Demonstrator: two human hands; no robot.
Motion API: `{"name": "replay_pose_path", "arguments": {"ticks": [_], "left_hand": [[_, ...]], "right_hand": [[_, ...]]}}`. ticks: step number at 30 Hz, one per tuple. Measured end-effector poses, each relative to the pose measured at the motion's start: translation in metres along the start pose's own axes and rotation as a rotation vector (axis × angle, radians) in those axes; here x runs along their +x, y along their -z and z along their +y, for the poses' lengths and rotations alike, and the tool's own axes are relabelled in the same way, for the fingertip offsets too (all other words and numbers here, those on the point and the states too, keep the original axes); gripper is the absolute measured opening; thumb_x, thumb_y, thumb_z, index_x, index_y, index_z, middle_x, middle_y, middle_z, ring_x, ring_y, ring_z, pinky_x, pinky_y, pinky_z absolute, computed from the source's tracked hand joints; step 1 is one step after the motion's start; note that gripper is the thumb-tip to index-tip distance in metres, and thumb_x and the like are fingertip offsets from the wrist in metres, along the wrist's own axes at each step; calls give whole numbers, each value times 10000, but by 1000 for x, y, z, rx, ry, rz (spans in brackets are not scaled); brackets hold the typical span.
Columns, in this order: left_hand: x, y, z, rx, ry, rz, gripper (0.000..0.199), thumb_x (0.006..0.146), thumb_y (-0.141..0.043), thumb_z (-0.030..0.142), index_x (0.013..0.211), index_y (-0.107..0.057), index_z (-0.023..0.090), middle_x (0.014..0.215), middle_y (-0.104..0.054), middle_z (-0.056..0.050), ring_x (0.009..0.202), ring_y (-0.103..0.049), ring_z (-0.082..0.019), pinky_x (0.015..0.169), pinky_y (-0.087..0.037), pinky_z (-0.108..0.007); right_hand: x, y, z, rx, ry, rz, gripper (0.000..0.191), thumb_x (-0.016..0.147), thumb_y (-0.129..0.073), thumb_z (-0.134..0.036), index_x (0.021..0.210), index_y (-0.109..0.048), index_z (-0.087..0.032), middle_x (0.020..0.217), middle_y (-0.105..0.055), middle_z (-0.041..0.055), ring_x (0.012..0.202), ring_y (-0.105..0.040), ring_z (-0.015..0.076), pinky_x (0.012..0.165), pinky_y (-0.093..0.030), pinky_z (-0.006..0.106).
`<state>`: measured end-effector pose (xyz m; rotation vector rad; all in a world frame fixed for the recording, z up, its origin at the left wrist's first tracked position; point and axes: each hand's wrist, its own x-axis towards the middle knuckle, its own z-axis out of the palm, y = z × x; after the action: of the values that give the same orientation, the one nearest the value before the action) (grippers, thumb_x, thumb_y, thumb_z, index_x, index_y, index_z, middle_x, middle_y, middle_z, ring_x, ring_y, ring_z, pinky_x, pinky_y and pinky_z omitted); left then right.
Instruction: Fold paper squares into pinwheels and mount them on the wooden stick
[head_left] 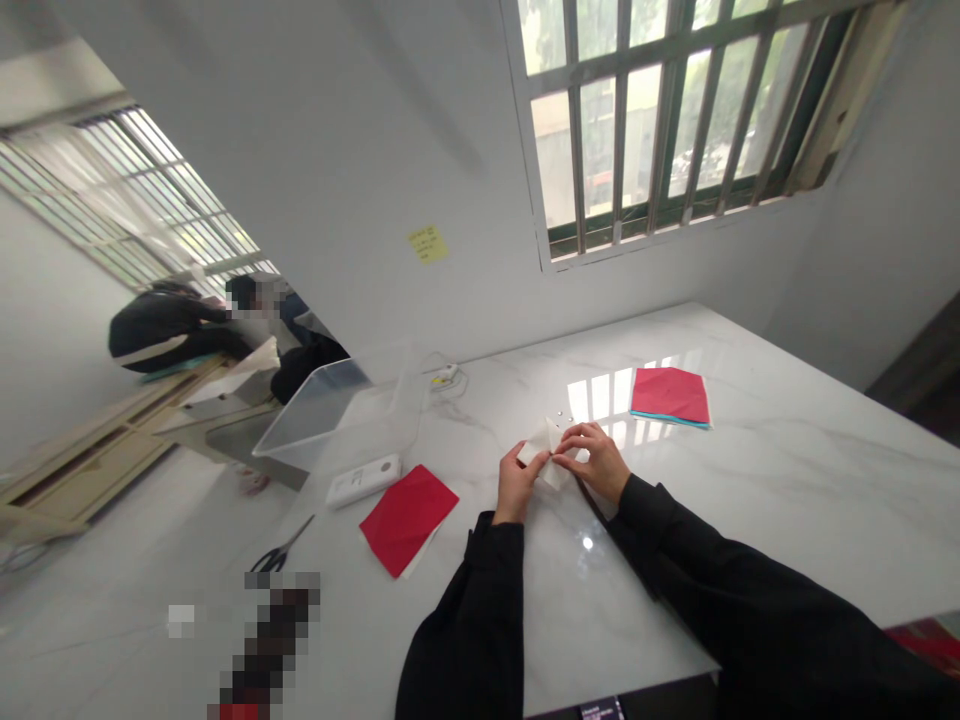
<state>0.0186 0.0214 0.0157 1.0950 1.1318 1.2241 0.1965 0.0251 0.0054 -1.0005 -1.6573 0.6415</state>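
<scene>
"The left hand (514, 486) holds what?"
"A cream sheet (535, 444), pinched at the fingertips."
"And the right hand (600, 462)?"
"Pinching the same sheet, which sits between both hands."

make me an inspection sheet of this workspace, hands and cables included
Surface: white, marble-patterned tabletop with window light reflected on it
Work things: cream piece between the hands; red sheets left of them; another red-topped stack farther right
Clutter: scissors, white oblong case and clear plastic bin, all to the left
Hands: left hand and right hand both pinch the cream piece
Cables: thin cord by a small white object near the wall
Surroundings: barred window, yellow note on the wall, people seated at back left
</scene>
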Motion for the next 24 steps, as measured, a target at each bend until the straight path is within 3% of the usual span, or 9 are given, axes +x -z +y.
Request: {"name": "replay_pose_path", "arguments": {"ticks": [6,16,24], "left_hand": [[-1,-3,2,-20,23,-54,428,683,-833,483,907,-722,136,763,-718,-40,616,-621,-153,594,-500,-253],[-4,-4,4,41,-7,-21,477,680,-833,488,969,-728,124,803,-746,-71,578,-636,-164,537,-494,-250],[-2,-4,3,76,4,-8,500,671,-830,501,964,-712,113,805,-744,-66,578,-620,-143,520,-468,-222]], "right_hand": [[0,-1,2,-31,0,21,98,817,-779,-366,781,-758,-277,927,-680,74,966,-567,279,929,-437,445],[-2,-1,-3,-92,14,-9,94,878,-718,-335,836,-730,-252,906,-688,58,943,-590,254,886,-447,397],[-2,-1,-3,-92,-19,-26,114,871,-707,-306,800,-713,-217,816,-684,36,769,-579,198,765,-458,339]]}}
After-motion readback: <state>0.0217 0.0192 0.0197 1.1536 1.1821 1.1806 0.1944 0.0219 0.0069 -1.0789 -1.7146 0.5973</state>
